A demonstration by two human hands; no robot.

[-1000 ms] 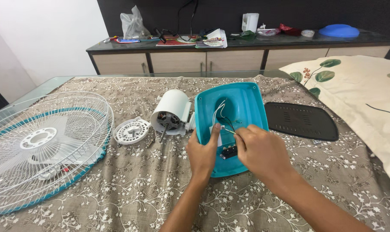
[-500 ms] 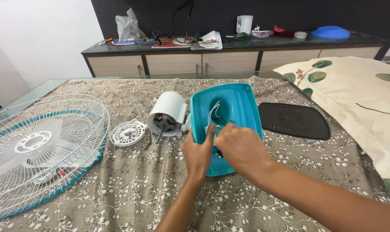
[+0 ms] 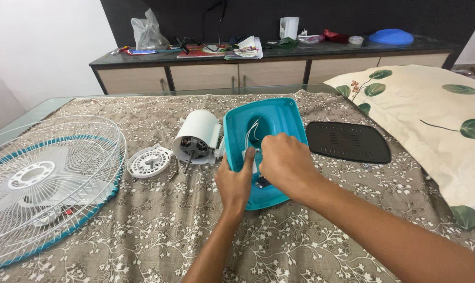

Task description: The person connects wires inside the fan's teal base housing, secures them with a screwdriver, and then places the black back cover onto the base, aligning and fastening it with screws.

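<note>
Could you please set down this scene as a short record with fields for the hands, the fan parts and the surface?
left hand: rests on the near left edge of the teal fan base, thumb up
right hand: reaches into the base, over the white wires
motor: white, on its side, left of the base
fan guard: lies flat, far left
black cover: right of the base
surface: floral cloth

fan base shell (image 3: 279, 118): showing teal
motor housing (image 3: 198, 133): showing white
grille (image 3: 43, 178): showing white wire, teal rim
tablecloth (image 3: 143, 230): showing brown, white floral print
base plate (image 3: 348, 141): showing black
pillow (image 3: 436, 115): showing cream, green leaves
</note>
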